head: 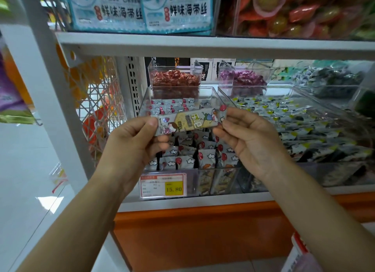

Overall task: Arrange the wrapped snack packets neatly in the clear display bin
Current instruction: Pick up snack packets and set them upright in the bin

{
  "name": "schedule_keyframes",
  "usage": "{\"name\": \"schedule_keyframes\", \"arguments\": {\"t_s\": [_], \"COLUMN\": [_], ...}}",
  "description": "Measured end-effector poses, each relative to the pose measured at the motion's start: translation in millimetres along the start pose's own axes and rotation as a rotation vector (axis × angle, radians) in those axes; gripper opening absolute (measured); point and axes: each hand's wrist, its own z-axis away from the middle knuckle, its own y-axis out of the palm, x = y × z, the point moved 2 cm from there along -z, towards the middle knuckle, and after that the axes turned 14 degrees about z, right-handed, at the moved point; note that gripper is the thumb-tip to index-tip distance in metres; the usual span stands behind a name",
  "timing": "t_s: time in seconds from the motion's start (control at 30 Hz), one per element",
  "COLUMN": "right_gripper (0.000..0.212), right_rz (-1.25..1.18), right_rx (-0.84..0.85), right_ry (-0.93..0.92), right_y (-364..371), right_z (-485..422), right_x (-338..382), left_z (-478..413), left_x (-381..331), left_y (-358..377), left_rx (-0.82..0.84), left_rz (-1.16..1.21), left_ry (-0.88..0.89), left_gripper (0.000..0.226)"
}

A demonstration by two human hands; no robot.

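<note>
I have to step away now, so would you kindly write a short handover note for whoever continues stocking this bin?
Left hand: pinching the left end of one snack packet.
Right hand: pinching its right end; the packet is held level above the clear display bin, not yet placed.
Bin: on the shelf behind the 15.80 price tag, already holding many matching packets, standing in rough rows at the front, looser at the back.
Done: most stock is in.
Left: set this packet into a row, then straighten the back ones.

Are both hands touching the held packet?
Touching. The head view shows the left hand pinching the packet's left end and the right hand pinching its right end, above the bin.
</note>
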Motion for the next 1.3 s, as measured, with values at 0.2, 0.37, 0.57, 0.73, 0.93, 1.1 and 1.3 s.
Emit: {"name": "schedule_keyframes", "arguments": {"t_s": [0.2,0.37,0.57,0.73,0.93,1.1,1.3], "right_gripper": [0.019,0.026,0.011,0.010,0.020,0.017,0.018], "right_rz": [0.291,0.429,0.432,0.476,0.662,0.793,0.755], "right_rx": [-0.117,-0.111,0.048,0.033,-0.095,-0.063,0.019], "right_ry": [-0.172,-0.270,-0.268,-0.256,-0.293,-0.406,-0.420], "right_y": [-5,0,6,7,5,10,12], "right_z": [1,4,7,6,3,6,7], "right_x": [-1,-1,-1,-2,-3,-2,-4], "left_z": [3,5,5,8,10,9,5], "left_x": [0,0,0,-3,-2,-1,-6], "left_y": [4,9,7,5,9,11,7], "left_rx": [0.112,0.158,0.174,0.189,0.202,0.102,0.036], "left_rz": [0.027,0.019,-0.141,-0.339,-0.519,-0.463,-0.444], "left_ry": [-0.055,-0.067,0.010,0.050,0.118,0.091,0.112], "left_gripper": [0.025,0.040,0.048,0.047,0.034,0.009,0.018]}}
